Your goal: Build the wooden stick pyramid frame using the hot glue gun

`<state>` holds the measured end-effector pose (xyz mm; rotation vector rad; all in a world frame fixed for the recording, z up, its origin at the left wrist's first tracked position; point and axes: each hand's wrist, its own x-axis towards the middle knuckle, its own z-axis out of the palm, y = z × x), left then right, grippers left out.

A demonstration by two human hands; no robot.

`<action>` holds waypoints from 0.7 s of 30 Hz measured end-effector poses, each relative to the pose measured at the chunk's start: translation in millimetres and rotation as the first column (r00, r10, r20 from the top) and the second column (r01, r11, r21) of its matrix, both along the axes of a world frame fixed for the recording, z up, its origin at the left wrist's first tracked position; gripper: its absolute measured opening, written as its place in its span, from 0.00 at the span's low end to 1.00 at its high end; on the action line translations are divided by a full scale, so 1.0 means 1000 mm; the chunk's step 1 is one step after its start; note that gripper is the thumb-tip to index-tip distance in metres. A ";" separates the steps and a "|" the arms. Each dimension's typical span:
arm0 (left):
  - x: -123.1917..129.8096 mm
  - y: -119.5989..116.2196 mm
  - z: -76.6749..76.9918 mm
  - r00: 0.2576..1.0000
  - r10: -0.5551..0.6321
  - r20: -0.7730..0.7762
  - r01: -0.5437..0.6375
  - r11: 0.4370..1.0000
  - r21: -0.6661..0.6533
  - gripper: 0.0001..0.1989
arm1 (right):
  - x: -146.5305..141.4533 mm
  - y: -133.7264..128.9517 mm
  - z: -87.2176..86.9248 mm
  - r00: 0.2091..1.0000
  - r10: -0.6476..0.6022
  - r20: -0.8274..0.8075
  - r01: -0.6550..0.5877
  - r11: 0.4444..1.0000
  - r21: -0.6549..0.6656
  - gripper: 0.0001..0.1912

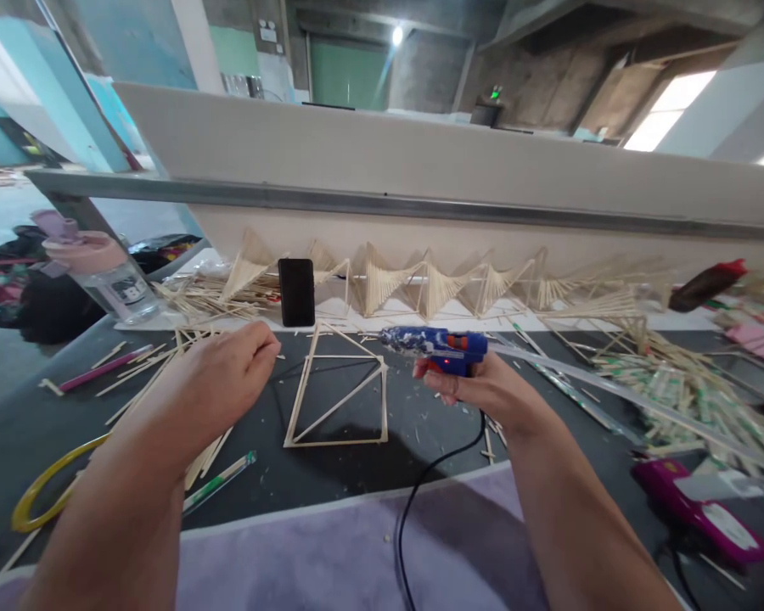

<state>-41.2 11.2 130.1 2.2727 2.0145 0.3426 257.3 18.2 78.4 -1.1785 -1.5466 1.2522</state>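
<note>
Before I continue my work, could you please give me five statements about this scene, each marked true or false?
1. The right hand holds a blue glue gun. True.
2. The stick frame has a diagonal stick inside it. True.
3. The left hand is on the right side of the stick frame. False: it is on the left side.
4. The black phone lies flat. False: it stands upright.
5. The yellow ring is to the left of the left hand. True.

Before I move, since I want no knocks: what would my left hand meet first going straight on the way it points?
Probably the phone, ahead of your left hand; depth is unclear from one view.
</note>
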 end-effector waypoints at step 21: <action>-0.003 0.013 -0.012 0.994 -0.045 -0.099 0.046 0.999 0.016 0.17 | 0.029 0.088 -0.112 0.788 -0.379 -0.485 0.041 0.819 -0.573 0.07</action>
